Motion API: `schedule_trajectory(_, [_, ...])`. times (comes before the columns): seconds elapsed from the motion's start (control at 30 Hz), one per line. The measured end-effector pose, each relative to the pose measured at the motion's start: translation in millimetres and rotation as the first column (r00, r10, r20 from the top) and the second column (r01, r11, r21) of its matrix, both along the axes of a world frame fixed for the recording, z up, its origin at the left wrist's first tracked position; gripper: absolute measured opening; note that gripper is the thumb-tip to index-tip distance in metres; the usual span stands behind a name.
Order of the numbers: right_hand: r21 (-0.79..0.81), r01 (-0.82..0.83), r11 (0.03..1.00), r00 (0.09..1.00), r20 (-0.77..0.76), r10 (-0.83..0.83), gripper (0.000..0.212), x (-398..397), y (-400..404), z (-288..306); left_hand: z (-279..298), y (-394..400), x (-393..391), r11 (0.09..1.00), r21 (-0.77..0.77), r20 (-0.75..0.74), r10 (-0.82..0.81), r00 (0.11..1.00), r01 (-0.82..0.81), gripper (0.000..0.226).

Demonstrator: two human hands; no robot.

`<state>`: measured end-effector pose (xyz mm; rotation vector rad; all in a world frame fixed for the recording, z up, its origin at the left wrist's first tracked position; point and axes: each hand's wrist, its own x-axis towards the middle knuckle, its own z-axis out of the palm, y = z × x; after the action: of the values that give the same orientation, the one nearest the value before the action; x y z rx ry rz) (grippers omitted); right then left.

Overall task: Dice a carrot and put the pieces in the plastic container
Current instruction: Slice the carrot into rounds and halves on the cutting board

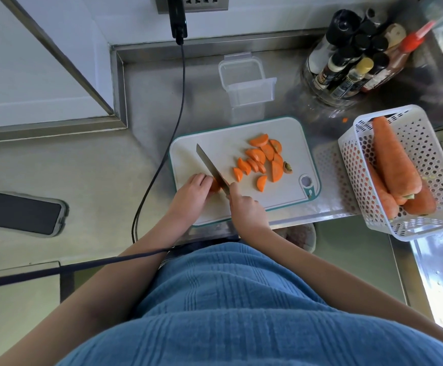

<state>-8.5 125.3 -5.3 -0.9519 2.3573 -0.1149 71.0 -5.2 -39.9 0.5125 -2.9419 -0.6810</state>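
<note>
A steel counter [88, 165] carries a white cutting board [231, 133], with a clear plastic container [244, 83] standing open just beyond it. A white perforated basket [426, 143] holds whole carrots [392, 157]. The left hand [191, 194] grips a carrot piece [215, 186]; the right hand [244, 207] clasps a knife [209, 165]. Half-moon carrot slices [265, 162] lie on the board.

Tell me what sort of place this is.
Most likely a kitchen worktop: a steel counter, a cutting board with carrot slices being cut by a knife, and a rack of seasoning bottles at the back.
</note>
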Motion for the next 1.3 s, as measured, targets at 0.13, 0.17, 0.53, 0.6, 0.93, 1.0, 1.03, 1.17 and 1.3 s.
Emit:
schedule_trajectory(0.13, [0.026,-0.018,1.000,1.000,-0.022,0.019,0.025,0.7,-6.0,-7.2,-1.1,-0.8,1.0,1.000,-0.006,0.002,0.003,1.000,-0.003,0.023])
schedule_trajectory(0.17, [0.027,-0.018,0.999,0.999,-0.027,0.019,0.024,-0.5,-5.6,-7.6,-1.9,-0.4,1.1,1.000,-0.003,0.002,0.004,1.000,-0.004,0.023])
schedule_trajectory(0.53, [-0.095,0.089,0.991,0.996,0.023,-0.088,0.029,-6.4,5.6,5.9,-0.6,-2.6,2.9,1.000,0.030,-0.034,0.004,0.999,-0.003,0.025])
schedule_trajectory(0.6, [-0.108,0.059,0.992,0.998,0.008,-0.058,0.029,-3.2,2.1,5.4,-1.0,-3.5,2.2,1.000,0.023,-0.045,0.000,0.999,0.001,0.024])
schedule_trajectory(0.93, [-0.068,-0.007,0.998,1.000,-0.031,0.005,0.027,-1.4,-2.0,1.1,-3.0,-4.6,2.0,0.999,0.047,-0.040,0.006,0.999,-0.004,0.026])
schedule_trajectory(1.0, [-0.057,-0.020,0.998,0.999,-0.040,0.017,0.028,-1.7,-1.6,0.6,-2.2,-4.7,1.9,0.998,0.056,-0.040,0.005,0.999,-0.003,0.025])
schedule_trajectory(1.03, [-0.046,-0.029,0.998,0.999,-0.040,0.027,0.027,-1.8,-1.5,0.3,-2.4,-4.8,1.7,0.998,0.059,-0.039,0.005,0.999,-0.003,0.025])
schedule_trajectory(1.17, [0.066,-0.049,0.997,0.998,-0.025,0.051,0.027,-2.2,-4.5,-2.2,-4.6,-5.4,2.6,0.999,0.050,-0.008,0.006,1.000,-0.006,0.024])
schedule_trajectory(1.3, [0.068,-0.023,0.997,1.000,-0.008,0.023,0.026,-5.7,-3.3,-5.9,-7.8,-5.7,2.5,0.998,0.054,-0.017,0.015,1.000,-0.014,0.024])
